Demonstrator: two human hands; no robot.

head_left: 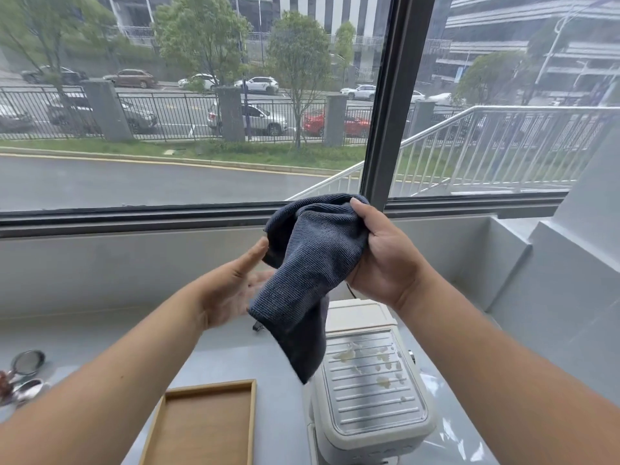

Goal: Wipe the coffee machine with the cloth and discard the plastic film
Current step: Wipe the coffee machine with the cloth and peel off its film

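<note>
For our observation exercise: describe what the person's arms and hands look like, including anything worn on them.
Both forearms are bare as far as the frame shows, with no sleeves visible. The left hand and right hand wear no gloves, and no watch, ring or bracelet is visible.

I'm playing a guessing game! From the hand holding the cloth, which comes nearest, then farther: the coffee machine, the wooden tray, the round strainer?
From the right hand:
1. Coffee machine, just below it.
2. Wooden tray, lower left.
3. Round strainer, far left edge.
</note>
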